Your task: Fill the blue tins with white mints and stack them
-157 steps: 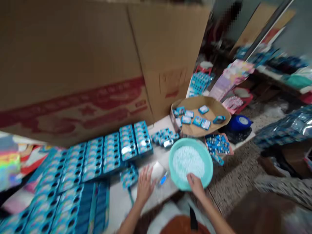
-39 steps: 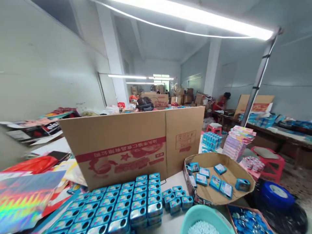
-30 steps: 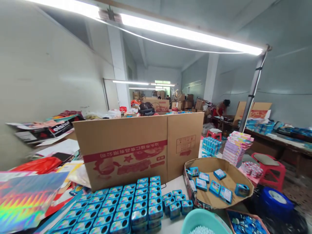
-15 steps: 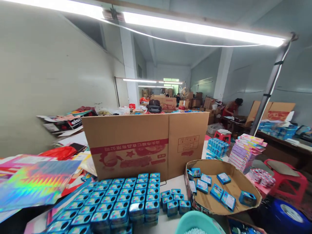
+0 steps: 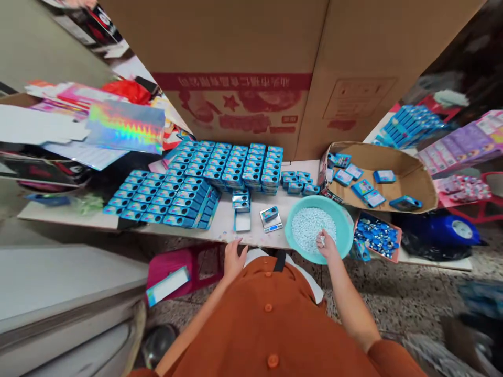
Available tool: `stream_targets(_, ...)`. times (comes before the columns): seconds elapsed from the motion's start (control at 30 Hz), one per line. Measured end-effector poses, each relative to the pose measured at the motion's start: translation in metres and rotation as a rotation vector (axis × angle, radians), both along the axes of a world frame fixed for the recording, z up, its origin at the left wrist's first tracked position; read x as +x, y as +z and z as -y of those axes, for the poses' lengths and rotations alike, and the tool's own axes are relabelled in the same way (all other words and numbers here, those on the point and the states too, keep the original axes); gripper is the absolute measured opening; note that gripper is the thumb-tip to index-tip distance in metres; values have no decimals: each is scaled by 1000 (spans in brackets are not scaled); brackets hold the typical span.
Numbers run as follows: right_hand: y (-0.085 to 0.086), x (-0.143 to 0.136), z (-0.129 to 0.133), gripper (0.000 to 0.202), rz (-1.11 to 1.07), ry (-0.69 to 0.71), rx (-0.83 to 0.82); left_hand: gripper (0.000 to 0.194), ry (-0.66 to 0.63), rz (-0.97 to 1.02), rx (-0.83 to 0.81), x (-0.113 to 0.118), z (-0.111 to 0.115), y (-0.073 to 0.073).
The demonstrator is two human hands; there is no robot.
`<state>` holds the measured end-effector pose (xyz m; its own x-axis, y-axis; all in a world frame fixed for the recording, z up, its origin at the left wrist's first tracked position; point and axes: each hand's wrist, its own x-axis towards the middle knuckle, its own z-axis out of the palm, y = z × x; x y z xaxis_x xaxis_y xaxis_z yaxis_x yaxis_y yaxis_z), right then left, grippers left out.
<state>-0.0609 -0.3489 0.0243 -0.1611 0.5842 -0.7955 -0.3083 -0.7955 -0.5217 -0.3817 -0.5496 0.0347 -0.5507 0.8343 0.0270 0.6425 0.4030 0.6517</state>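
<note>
My right hand point(image 5: 325, 245) is in the turquoise basin point(image 5: 346, 230), its fingers closed around some of the small white pellets point(image 5: 310, 222) that lie in it. At the table's front edge, my left hand point(image 5: 234, 257) has its fingers apart and holds nothing. A small digital scale point(image 5: 273, 228) stands between the hands, with one small blue box point(image 5: 270, 213) on it. To the scale's left are a small open white container point(image 5: 242, 222) and a short group of blue boxes point(image 5: 241, 200).
Stacked blue boxes point(image 5: 188, 201) cover the table's left part. A tall cardboard panel point(image 5: 243, 57) stands behind. On the right are a cardboard tray point(image 5: 408, 178) with loose blue boxes and a pink bin point(image 5: 397, 246) of blue pieces. A magenta stool point(image 5: 168, 264) is below left.
My view has swung down from the room to the table. Both hands, the scale and my orange-brown clothing now show; neither hand was in view before.
</note>
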Motion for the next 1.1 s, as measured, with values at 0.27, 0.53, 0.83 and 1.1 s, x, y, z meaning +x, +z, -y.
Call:
stream_targets(0.27,-2,-23,1,17,-69,-67,-143,30,-22,-31,-76,1,28,3)
stream_targets(0.53,-16,-42,9,15,177,-36,-110,29,12,-12,-154,-12,31,1)
stream_targets(0.83,-3,-47,9,34,311,129,-9,29,23,25,-158,-28,22,8)
stream_targets(1.1,15,-103,-18,25,-114,-136,-81,28,42,49,-186,-46,26,9)
